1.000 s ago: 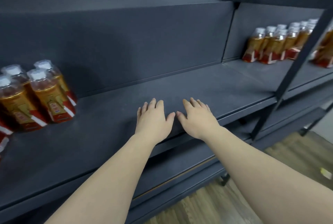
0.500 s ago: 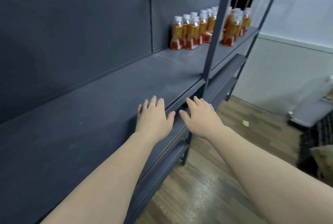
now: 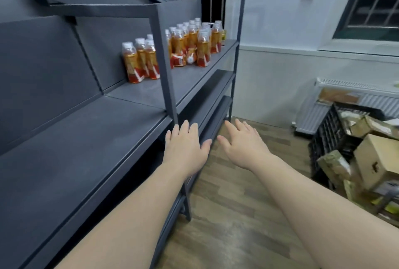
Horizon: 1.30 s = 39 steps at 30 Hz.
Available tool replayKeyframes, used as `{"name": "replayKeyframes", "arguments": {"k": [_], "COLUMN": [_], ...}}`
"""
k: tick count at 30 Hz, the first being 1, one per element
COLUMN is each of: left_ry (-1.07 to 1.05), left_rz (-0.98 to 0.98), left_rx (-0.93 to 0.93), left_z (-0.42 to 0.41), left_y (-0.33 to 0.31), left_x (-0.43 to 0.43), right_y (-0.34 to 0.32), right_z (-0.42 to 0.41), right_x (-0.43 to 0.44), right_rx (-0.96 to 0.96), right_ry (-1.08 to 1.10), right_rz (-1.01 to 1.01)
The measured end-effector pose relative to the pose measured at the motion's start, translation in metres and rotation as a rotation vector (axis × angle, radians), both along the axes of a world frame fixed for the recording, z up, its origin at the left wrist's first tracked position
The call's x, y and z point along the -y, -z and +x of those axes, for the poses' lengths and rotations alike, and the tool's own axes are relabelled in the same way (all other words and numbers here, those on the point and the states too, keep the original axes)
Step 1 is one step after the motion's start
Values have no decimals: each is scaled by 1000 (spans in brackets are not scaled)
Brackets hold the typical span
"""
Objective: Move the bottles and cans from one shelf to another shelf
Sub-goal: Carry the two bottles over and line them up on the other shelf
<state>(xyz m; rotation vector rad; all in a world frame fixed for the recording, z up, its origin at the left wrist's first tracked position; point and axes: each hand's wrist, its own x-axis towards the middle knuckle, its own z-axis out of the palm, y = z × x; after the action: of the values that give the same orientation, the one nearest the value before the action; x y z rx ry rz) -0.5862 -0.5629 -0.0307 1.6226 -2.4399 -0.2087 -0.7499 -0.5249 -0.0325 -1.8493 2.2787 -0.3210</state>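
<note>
Two empty hands at the shelf's front edge, bottles well beyond them.

The left hand (image 3: pixel 185 149) and the right hand (image 3: pixel 244 145) are both released with fingers straight, gripping nothing. The left is over the front lip of the bare near shelf (image 3: pixel 86 149) beside the upright post (image 3: pixel 166 74), the right off the edge above the wood-plank floor (image 3: pixel 226 204). The bottles (image 3: pixel 203 46) stand on the far shelf (image 3: pixel 194 87): four white caps show left of the post, a denser cluster behind it is too crowded to count, and two lie on their sides. They are clear plastic holding amber drink, with red-and-orange labels. The shelves are flat, matte dark-grey metal, and the aisle floor ahead is open. To the right stand cardboard boxes (image 3: pixel 377 160) and a black crate (image 3: pixel 330 134).
</note>
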Motion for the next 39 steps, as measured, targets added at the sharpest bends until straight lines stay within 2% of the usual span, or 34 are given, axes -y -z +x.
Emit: {"name": "replayKeyframes", "arguments": {"k": [15,27,39], "left_ry": [98,88,-72], "left_rz": [12,76,70], "left_rx": [82,7,-16], "left_z": [-138,-181,-198], "left_y": [14,12,10], "left_x": [72,205,314], "right_y": [17,12,15], "right_z": [-134,-177,-205], "right_x": [54,188,321], "right_rx": [64,17,2], "right_ry": [95,100,-67], "right_rz": [54,44,23]}}
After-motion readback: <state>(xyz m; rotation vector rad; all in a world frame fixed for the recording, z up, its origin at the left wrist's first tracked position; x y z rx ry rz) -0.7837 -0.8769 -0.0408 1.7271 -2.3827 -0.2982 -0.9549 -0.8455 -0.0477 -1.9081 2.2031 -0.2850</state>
